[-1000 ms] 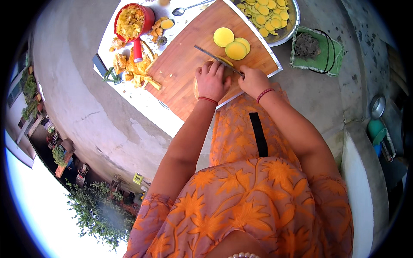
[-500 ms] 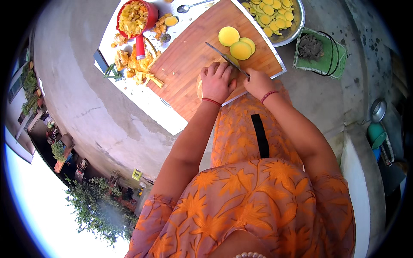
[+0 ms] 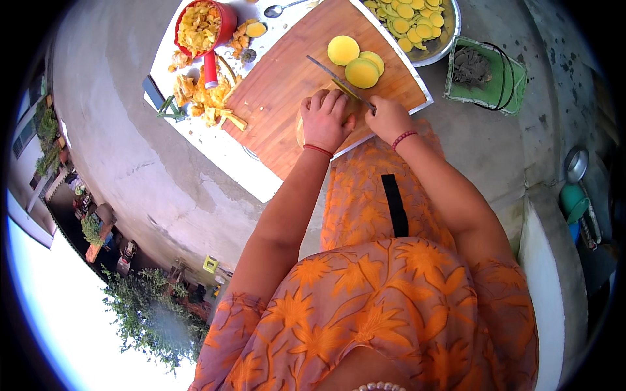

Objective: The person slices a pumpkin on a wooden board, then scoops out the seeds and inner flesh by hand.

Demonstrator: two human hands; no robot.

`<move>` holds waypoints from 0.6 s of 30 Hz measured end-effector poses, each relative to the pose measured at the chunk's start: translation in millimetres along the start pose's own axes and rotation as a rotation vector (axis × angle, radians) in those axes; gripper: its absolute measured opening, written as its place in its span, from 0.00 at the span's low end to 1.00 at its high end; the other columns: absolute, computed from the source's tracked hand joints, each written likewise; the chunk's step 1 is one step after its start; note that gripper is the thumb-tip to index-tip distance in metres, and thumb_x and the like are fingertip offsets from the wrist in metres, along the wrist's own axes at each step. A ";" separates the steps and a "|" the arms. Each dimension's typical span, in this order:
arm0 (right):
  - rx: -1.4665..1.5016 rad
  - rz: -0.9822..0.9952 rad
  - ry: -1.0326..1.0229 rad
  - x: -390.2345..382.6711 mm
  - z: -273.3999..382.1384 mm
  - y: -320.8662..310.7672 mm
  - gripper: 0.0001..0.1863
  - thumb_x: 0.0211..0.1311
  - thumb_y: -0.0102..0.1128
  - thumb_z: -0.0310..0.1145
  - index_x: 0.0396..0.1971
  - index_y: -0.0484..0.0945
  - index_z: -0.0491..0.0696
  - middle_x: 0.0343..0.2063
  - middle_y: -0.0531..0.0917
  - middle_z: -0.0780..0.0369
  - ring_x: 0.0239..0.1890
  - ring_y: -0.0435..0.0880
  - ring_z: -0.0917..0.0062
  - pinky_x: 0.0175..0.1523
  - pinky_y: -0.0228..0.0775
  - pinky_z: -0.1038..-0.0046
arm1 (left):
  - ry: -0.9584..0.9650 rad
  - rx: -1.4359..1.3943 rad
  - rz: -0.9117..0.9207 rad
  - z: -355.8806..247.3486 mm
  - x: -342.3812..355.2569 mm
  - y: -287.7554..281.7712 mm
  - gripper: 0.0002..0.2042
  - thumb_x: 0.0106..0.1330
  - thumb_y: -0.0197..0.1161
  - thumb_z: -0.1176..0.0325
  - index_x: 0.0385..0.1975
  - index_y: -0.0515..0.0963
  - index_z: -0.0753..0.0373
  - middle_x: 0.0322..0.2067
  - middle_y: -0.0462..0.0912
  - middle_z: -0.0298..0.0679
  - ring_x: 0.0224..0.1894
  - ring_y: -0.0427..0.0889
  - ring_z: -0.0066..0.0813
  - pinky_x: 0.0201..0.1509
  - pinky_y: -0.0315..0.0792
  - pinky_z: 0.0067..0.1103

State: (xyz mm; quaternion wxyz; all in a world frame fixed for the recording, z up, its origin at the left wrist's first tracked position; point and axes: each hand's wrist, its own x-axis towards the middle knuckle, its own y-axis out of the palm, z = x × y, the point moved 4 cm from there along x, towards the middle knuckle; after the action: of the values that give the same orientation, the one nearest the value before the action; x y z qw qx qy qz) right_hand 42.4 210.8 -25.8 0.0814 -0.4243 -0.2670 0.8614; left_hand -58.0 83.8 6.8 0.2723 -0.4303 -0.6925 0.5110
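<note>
My left hand [image 3: 326,120] presses down, fingers bent, on a piece of pumpkin [image 3: 300,132] near the close edge of a wooden cutting board [image 3: 277,91]. Most of that piece is hidden under the hand. A knife [image 3: 326,70] is gripped in my right hand [image 3: 390,120], its blade slanting to the far left just past my left fingertips. Yellow flesh with a thin green edge shows beside the blade. Beyond the knife lie several round yellow pumpkin slices [image 3: 362,73], partly overlapping.
A red handled pot [image 3: 210,68] of pumpkin pulp, loose pulp scraps [image 3: 208,98] and a spoon [image 3: 274,11] sit on the white table [image 3: 257,179]. At the far right stand a metal bowl [image 3: 450,47] of slices and a green container [image 3: 515,91] holding something grey.
The knife has shifted slightly toward my left hand's side, and more yellow flesh shows beside its blade. Both hands stay nearly in place; the picture has moved slightly.
</note>
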 end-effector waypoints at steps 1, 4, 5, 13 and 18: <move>0.010 -0.001 -0.013 -15.9 4.9 -8.0 0.10 0.60 0.58 0.37 0.35 0.81 0.46 0.32 0.85 0.48 0.38 0.84 0.51 0.45 0.77 0.54 | -0.006 0.005 0.004 0.9 -2.0 1.5 0.21 0.49 0.70 0.58 0.44 0.80 0.56 0.49 0.79 0.34 0.56 0.74 0.38 0.58 0.66 0.39; 0.026 -0.006 -0.049 -47.0 12.0 -26.8 0.10 0.60 0.58 0.36 0.34 0.80 0.45 0.30 0.85 0.49 0.36 0.84 0.51 0.43 0.77 0.54 | -0.027 0.031 0.019 1.2 -2.6 2.6 0.20 0.50 0.70 0.59 0.43 0.81 0.58 0.50 0.79 0.34 0.56 0.73 0.37 0.59 0.64 0.38; 0.009 0.005 -0.037 -53.2 14.0 -29.9 0.10 0.59 0.58 0.36 0.34 0.80 0.45 0.31 0.85 0.49 0.36 0.84 0.51 0.43 0.77 0.54 | -0.031 0.022 0.014 -0.7 -3.2 2.2 0.20 0.50 0.70 0.59 0.43 0.81 0.59 0.50 0.79 0.35 0.56 0.73 0.38 0.59 0.64 0.39; 0.031 0.046 0.012 -36.4 6.8 -18.7 0.11 0.60 0.57 0.35 0.37 0.80 0.45 0.34 0.85 0.49 0.40 0.84 0.51 0.46 0.77 0.54 | 0.004 0.022 0.012 -1.8 2.4 -0.6 0.21 0.50 0.70 0.59 0.43 0.81 0.59 0.50 0.79 0.35 0.56 0.73 0.37 0.59 0.64 0.39; 0.047 -0.002 -0.030 -17.7 19.9 -18.0 0.12 0.59 0.56 0.31 0.40 0.81 0.43 0.34 0.84 0.46 0.40 0.84 0.51 0.47 0.76 0.55 | -0.017 0.022 0.034 3.2 5.3 -0.4 0.20 0.49 0.70 0.59 0.44 0.81 0.58 0.50 0.79 0.34 0.56 0.73 0.37 0.59 0.64 0.39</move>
State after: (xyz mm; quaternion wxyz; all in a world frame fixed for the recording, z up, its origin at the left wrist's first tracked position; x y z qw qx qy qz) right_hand 36.5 211.8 5.8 0.0883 -0.4088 -0.2485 0.8737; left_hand -63.2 86.8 5.8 0.2622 -0.4347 -0.6818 0.5268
